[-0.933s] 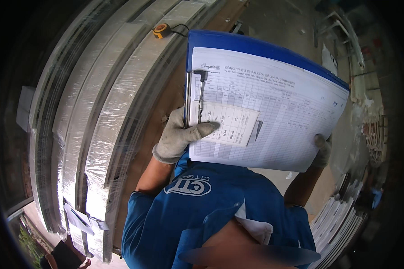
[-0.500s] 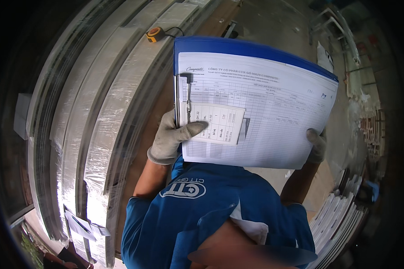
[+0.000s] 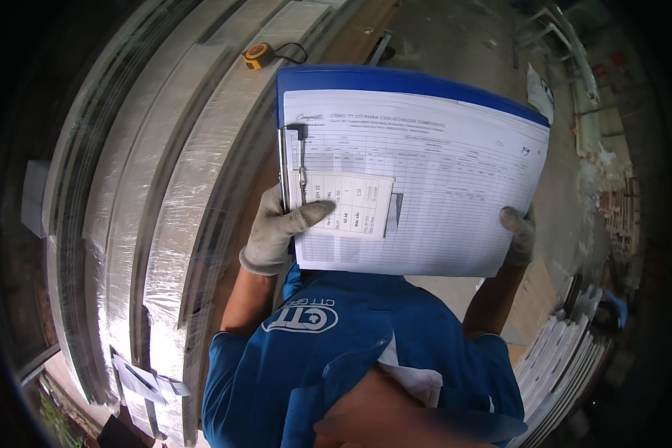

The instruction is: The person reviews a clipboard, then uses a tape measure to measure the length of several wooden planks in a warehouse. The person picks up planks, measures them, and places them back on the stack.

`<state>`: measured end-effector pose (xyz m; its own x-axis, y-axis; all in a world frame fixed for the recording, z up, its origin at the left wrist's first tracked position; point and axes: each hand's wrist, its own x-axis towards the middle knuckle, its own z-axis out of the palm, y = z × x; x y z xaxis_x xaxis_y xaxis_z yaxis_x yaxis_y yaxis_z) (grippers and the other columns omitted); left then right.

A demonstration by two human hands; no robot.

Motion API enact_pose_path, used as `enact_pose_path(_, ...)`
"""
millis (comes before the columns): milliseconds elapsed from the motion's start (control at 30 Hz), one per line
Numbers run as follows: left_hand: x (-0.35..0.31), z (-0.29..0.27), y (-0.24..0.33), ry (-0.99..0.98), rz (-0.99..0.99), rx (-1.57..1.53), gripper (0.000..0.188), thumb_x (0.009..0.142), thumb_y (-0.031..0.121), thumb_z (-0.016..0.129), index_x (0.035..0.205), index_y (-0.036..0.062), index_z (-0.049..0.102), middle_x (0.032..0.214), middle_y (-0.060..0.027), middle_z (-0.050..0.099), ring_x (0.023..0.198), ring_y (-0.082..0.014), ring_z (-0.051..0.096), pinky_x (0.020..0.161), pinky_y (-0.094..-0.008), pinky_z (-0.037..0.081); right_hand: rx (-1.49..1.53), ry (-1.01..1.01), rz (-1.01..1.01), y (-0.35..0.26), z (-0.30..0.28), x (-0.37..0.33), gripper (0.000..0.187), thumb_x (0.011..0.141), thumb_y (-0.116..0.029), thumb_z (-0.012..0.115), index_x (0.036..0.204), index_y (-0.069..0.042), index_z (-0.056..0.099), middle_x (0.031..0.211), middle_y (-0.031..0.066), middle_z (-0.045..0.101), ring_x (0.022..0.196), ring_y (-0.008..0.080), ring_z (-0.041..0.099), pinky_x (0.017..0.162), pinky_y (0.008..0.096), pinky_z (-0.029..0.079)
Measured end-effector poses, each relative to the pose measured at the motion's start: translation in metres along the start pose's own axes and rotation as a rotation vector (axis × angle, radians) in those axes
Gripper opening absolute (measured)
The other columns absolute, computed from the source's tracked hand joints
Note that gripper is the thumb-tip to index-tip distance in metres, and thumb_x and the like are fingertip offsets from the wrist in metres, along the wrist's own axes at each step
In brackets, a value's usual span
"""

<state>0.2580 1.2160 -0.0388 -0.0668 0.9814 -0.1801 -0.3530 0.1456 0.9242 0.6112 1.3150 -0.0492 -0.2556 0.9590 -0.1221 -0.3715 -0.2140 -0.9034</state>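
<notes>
A blue clipboard (image 3: 418, 81) is held up in front of my chest, with printed table sheets (image 3: 440, 224) lying on it. Its metal clip runs along the left side. My left hand (image 3: 280, 228), in a grey work glove, grips that side, the thumb pressing a small white printed label card (image 3: 362, 205) onto the sheets. At the lower right edge my gloved right hand (image 3: 519, 231) also grips the clipboard, thumb on top and fingers behind it. A dark grey corner of something flat peeks out beside the card.
To the left run long panels wrapped in clear film (image 3: 172, 149). A yellow and black tape measure (image 3: 258, 56) rests on them, and white papers with a pen (image 3: 138, 381) lie near their lower end. Stacked white panels (image 3: 556, 373) stand at the lower right.
The clipboard has shifted slightly left together with both hands and the label card. The grip of each hand looks the same.
</notes>
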Motion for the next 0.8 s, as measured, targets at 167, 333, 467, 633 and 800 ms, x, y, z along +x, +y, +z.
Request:
enact_pose_path(167, 0.002, -0.009, -0.005, -0.045, 0.03, -0.023, 0.039, 0.077, 0.018, 0.081, 0.106, -0.0044, 0.069, 0.099, -0.0147, 0.073, 0.087, -0.0183, 0.069, 0.082, -0.0302, 0.056, -0.003, 0.017, 0.004, 0.007, 0.0, 0.005, 0.062, 0.071, -0.018, 0.077, 0.123, 0.007, 0.056, 0.111, 0.0194, 0.066, 0.098, 0.0288, 0.067, 0.085, 0.0376, 0.054)
enact_pose_path(333, 0.001, -0.008, -0.003, -0.05, 0.031, -0.021, 0.036, 0.078, 0.016, 0.08, 0.106, -0.0039, 0.069, 0.099, -0.0153, 0.072, 0.088, -0.0192, 0.07, 0.082, -0.031, 0.056, 0.032, -0.003, 0.025, 0.013, -0.002, 0.009, 0.064, 0.071, -0.019, 0.078, 0.125, 0.007, 0.054, 0.114, 0.0194, 0.065, 0.101, 0.0289, 0.066, 0.086, 0.0384, 0.054)
enact_pose_path(467, 0.001, -0.007, -0.002, -0.053, 0.028, -0.029, 0.033, 0.08, 0.014, 0.078, 0.105, -0.0043, 0.069, 0.099, -0.016, 0.072, 0.088, -0.0203, 0.07, 0.083, -0.033, 0.056, 0.015, 0.0, 0.029, 0.016, -0.007, 0.011, 0.067, 0.07, -0.019, 0.079, 0.126, 0.007, 0.053, 0.115, 0.0197, 0.064, 0.102, 0.0297, 0.066, 0.086, 0.0392, 0.054)
enact_pose_path(633, 0.0, -0.009, -0.004, -0.085, 0.068, -0.028, 0.033, 0.08, 0.015, 0.078, 0.106, -0.0047, 0.069, 0.099, -0.0166, 0.072, 0.089, -0.021, 0.07, 0.084, -0.0337, 0.056, -0.001, 0.029, 0.029, 0.02, -0.008, 0.009, 0.071, 0.068, -0.019, 0.079, 0.127, 0.007, 0.052, 0.116, 0.0203, 0.064, 0.101, 0.0304, 0.066, 0.087, 0.0396, 0.054)
enact_pose_path(800, -0.003, -0.008, -0.004, -0.081, 0.063, -0.01, 0.035, 0.08, 0.017, 0.079, 0.106, -0.0047, 0.069, 0.098, -0.0159, 0.072, 0.088, -0.0206, 0.07, 0.083, -0.0335, 0.057, 0.021, 0.021, 0.016, 0.02, -0.003, 0.006, 0.07, 0.068, -0.019, 0.079, 0.127, 0.008, 0.052, 0.116, 0.0208, 0.064, 0.102, 0.0304, 0.066, 0.087, 0.0394, 0.054)
